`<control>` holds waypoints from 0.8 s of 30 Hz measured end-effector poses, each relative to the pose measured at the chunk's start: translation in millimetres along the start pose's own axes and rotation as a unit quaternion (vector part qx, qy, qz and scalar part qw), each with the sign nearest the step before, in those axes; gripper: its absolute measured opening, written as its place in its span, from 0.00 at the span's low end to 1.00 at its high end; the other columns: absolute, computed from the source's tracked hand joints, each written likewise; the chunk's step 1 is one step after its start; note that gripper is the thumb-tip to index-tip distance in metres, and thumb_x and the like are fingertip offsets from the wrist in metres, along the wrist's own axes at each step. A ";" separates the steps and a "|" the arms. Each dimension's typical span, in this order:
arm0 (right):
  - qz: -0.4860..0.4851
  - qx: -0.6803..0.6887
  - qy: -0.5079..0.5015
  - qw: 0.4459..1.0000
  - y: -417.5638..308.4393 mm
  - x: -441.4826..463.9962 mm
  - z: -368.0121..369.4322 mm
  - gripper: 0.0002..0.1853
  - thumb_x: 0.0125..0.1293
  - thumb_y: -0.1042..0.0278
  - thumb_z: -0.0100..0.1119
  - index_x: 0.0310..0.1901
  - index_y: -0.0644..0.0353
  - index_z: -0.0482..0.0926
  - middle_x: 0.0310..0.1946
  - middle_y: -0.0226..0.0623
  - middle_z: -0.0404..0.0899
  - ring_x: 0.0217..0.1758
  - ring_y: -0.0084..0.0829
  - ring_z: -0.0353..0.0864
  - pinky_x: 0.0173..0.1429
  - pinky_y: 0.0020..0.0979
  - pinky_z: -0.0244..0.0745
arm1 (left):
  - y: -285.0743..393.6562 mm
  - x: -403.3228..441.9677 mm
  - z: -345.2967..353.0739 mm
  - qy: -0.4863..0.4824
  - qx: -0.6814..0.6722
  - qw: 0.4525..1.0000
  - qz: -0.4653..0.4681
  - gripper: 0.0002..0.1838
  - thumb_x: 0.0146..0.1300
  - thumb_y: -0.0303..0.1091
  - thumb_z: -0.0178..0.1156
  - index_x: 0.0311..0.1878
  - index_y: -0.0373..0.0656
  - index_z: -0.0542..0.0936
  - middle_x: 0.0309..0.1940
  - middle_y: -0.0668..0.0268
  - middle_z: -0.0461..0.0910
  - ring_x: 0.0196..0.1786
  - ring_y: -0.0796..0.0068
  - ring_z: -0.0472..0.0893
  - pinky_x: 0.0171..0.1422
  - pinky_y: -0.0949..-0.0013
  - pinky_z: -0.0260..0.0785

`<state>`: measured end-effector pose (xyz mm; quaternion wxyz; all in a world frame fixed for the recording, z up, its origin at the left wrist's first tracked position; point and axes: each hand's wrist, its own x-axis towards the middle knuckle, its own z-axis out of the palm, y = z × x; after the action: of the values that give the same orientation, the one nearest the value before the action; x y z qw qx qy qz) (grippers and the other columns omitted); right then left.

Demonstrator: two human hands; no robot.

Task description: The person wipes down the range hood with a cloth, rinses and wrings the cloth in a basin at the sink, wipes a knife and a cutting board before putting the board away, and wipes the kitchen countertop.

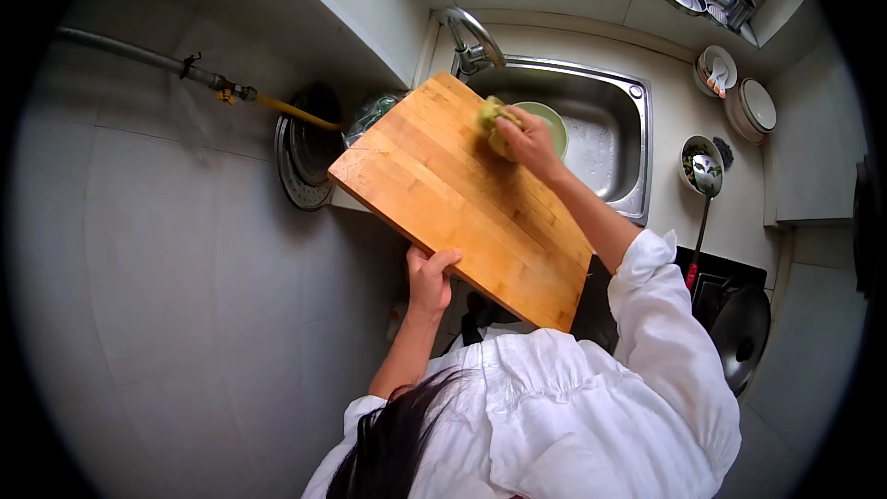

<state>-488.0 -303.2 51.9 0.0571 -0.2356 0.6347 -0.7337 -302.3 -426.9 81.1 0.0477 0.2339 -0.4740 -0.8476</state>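
Observation:
A large wooden cutting board point(462, 194) is held tilted in front of me, its far end over the edge of the sink. My left hand point(431, 279) grips its near left edge, thumb on top and the other fingers hidden beneath. Bunched in my right hand point(530, 140) is a yellow-green cloth point(494, 125), pressed against the upper right part of the board. Just beyond that hand a light green bowl point(545, 125) sits in the steel sink point(628, 143), partly covered by the board and hand.
A faucet point(476, 46) rises at the sink's back left. To the right stand stacked bowls point(753, 111) and a bowl of food with a slotted ladle point(707, 171). A black lidded pan point(739, 337) is on the stove. Pot lids point(300, 152) and a yellow gas hose point(300, 113) are at left.

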 end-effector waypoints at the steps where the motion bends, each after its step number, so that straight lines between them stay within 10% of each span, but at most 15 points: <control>1: -0.014 -0.055 -0.040 0.998 -20.2 -2.0 23.4 0.14 0.66 0.66 0.54 0.48 0.67 0.74 0.42 0.34 0.79 0.48 0.25 0.76 0.49 0.26 0.72 | -1.1 0.5 5.3 0.007 0.011 1.000 0.005 0.16 0.47 0.17 0.57 0.43 0.36 0.74 0.36 0.66 0.78 0.37 0.77 0.77 0.45 0.75 0.68; 4: -0.285 -0.254 -0.112 0.917 -64.8 -1.8 89.2 0.19 0.64 0.62 0.55 0.56 0.54 0.73 0.58 0.41 0.71 0.65 0.43 0.66 0.65 0.39 0.60 | -1.4 -1.8 16.4 0.012 0.043 0.999 0.016 0.16 0.48 0.17 0.56 0.43 0.36 0.74 0.36 0.66 0.78 0.37 0.77 0.77 0.45 0.75 0.68; 6: -0.271 -0.230 -0.122 0.927 -55.3 16.0 106.5 0.20 0.61 0.61 0.56 0.56 0.50 0.74 0.60 0.37 0.68 0.66 0.37 0.63 0.67 0.42 0.56 | 0.4 -3.7 12.8 0.018 0.033 0.999 0.023 0.16 0.48 0.16 0.55 0.43 0.35 0.73 0.37 0.65 0.77 0.38 0.78 0.77 0.46 0.75 0.68; 13: -0.057 -0.222 -0.035 0.973 53.3 90.8 47.2 0.15 0.63 0.64 0.51 0.49 0.57 0.78 0.53 0.41 0.75 0.55 0.43 0.74 0.59 0.35 0.69 | 12.5 -22.5 8.5 0.033 0.024 0.998 0.049 0.20 0.46 0.18 0.56 0.47 0.33 0.73 0.39 0.65 0.77 0.41 0.75 0.77 0.48 0.74 0.69; 17: 0.185 -0.412 0.003 0.892 174.8 85.5 -47.0 0.15 0.61 0.58 0.49 0.40 0.59 0.81 0.37 0.47 0.81 0.43 0.46 0.80 0.48 0.40 0.74 | 11.0 -24.1 -6.1 0.051 0.019 0.997 0.051 0.19 0.47 0.18 0.57 0.46 0.34 0.74 0.38 0.66 0.77 0.39 0.77 0.77 0.45 0.75 0.68; 24: -0.008 0.122 0.027 0.992 68.0 90.9 3.4 0.18 0.64 0.53 0.56 0.46 0.59 0.76 0.33 0.38 0.79 0.39 0.32 0.78 0.49 0.31 0.72 | 11.5 -11.9 -10.4 0.059 0.009 0.994 0.088 0.16 0.47 0.18 0.57 0.42 0.36 0.75 0.36 0.67 0.77 0.37 0.78 0.76 0.43 0.76 0.68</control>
<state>-581.4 -353.8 11.9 0.0625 -0.2116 0.5399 -0.8123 -288.8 -437.6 90.1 0.1480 0.2414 -0.4969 -0.8203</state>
